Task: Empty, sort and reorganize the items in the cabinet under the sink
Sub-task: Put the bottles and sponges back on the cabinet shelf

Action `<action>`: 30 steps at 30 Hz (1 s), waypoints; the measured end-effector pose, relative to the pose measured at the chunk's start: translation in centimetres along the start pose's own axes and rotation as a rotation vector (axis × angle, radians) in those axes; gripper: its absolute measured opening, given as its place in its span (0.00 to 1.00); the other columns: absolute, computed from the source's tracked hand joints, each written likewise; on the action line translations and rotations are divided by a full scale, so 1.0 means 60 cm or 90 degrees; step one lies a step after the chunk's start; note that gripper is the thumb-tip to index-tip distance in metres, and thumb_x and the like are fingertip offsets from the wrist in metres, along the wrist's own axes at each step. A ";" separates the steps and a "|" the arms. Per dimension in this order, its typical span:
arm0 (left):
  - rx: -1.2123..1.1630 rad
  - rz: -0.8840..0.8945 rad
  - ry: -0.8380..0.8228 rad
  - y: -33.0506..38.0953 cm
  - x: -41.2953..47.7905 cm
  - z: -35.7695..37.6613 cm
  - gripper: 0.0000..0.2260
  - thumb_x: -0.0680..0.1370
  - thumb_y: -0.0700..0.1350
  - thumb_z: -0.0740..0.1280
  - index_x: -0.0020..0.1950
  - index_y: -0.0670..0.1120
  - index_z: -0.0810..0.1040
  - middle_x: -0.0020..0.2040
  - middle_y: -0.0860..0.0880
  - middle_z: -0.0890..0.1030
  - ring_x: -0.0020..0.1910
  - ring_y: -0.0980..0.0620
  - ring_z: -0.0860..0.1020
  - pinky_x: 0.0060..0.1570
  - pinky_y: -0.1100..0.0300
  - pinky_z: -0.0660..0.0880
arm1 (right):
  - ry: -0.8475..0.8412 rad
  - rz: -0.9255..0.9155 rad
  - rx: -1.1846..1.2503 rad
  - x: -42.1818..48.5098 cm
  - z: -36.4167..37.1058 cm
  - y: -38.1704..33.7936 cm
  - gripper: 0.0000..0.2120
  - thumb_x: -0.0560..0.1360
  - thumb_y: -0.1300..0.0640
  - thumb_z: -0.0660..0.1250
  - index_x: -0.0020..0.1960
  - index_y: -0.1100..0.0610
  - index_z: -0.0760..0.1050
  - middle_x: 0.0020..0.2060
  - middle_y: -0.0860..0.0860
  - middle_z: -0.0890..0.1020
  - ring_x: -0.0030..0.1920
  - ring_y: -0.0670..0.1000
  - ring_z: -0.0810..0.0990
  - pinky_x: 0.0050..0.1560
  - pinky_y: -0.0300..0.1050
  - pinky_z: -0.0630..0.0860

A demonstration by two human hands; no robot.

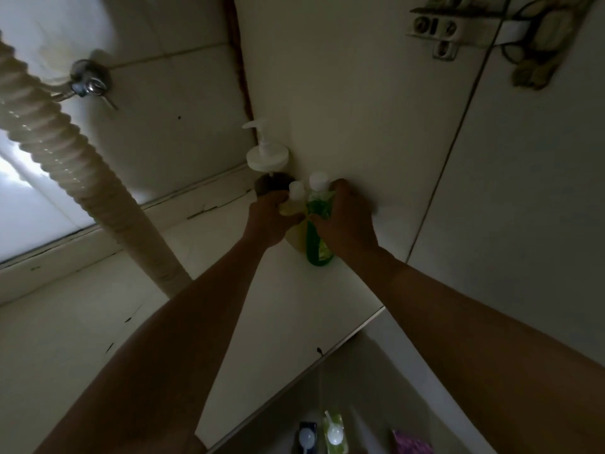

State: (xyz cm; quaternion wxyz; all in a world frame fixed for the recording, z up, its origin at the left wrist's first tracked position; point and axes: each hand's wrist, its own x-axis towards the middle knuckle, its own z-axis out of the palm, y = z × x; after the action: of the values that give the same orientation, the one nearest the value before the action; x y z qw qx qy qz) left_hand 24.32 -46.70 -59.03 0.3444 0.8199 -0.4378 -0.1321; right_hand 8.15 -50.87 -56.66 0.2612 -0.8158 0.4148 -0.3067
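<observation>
At the back right corner of the cabinet floor [82,322], in dim light, reaching in with both bare forearms. Clamping the right grip [343,221] round the green bottle [319,244], fingers curled about its upper part just under the white cap [319,180]. Clamping the left grip [275,217] round a pale yellowish bottle [296,239], thumb and fingers wrapped below its smaller white cap [296,189]. Holding both bottles upright, side by side and touching, close against the right side panel [360,109]; resting on the floor or just lifted off it, cannot tell.

Just behind the left grip, standing in the corner: a pump bottle [266,157] with a broad white collar, a white spout pointing left and a dark body.

Over on the left, running down slantwise to the floor: a thick ribbed drain hose [65,152]. Behind it on the tiled back wall: a metal valve [88,83]. Up at the top right, screwed to the panel: a door hinge [438,31].

Down at the lower edge, outside and below the cabinet: a dark pump bottle [307,435], a yellow-green pump bottle [334,432] just beside it, and a purple packet [411,442] to their right.
</observation>
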 end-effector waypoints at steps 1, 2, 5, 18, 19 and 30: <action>-0.020 0.003 0.007 0.000 0.000 0.004 0.29 0.71 0.52 0.77 0.69 0.47 0.73 0.64 0.46 0.77 0.62 0.47 0.76 0.52 0.62 0.68 | 0.009 0.001 -0.010 0.003 0.004 0.000 0.31 0.73 0.51 0.75 0.69 0.61 0.66 0.62 0.59 0.76 0.63 0.60 0.76 0.56 0.52 0.75; -0.042 0.005 0.013 -0.002 -0.001 0.007 0.29 0.71 0.51 0.77 0.69 0.47 0.73 0.64 0.46 0.77 0.62 0.47 0.76 0.52 0.62 0.69 | 0.018 0.001 -0.019 0.006 0.007 0.000 0.31 0.73 0.51 0.74 0.69 0.62 0.66 0.62 0.59 0.76 0.63 0.60 0.76 0.56 0.52 0.75; -0.082 0.019 0.025 -0.016 -0.010 0.013 0.30 0.70 0.48 0.78 0.69 0.47 0.72 0.64 0.47 0.77 0.60 0.49 0.77 0.53 0.60 0.73 | 0.040 -0.001 -0.043 0.012 0.013 0.001 0.31 0.73 0.50 0.75 0.67 0.62 0.67 0.61 0.59 0.77 0.62 0.60 0.77 0.54 0.52 0.76; -0.167 0.024 0.007 -0.026 -0.010 0.025 0.30 0.71 0.42 0.77 0.70 0.50 0.69 0.61 0.50 0.77 0.57 0.50 0.78 0.56 0.57 0.78 | 0.080 -0.002 -0.067 0.021 0.023 -0.001 0.33 0.72 0.47 0.75 0.66 0.62 0.66 0.58 0.58 0.79 0.56 0.59 0.80 0.47 0.49 0.75; -0.157 0.023 0.006 -0.026 -0.010 0.025 0.30 0.72 0.42 0.76 0.71 0.51 0.69 0.62 0.49 0.76 0.57 0.50 0.78 0.56 0.57 0.77 | 0.070 -0.001 -0.077 0.022 0.022 -0.002 0.34 0.72 0.47 0.75 0.68 0.62 0.64 0.59 0.58 0.78 0.57 0.59 0.79 0.48 0.49 0.75; -0.097 -0.036 0.051 -0.022 -0.120 -0.012 0.21 0.73 0.34 0.66 0.63 0.50 0.73 0.59 0.48 0.78 0.47 0.47 0.80 0.36 0.57 0.78 | -0.020 -0.050 -0.123 -0.061 -0.047 -0.011 0.30 0.78 0.50 0.66 0.75 0.55 0.59 0.57 0.56 0.79 0.53 0.60 0.80 0.46 0.50 0.75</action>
State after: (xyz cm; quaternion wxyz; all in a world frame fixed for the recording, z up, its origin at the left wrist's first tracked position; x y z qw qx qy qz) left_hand 21.31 -40.05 -60.04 0.4190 0.8080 -0.3893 -0.1413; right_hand 4.77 -47.91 -55.34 0.1752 -0.8577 0.4059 -0.2623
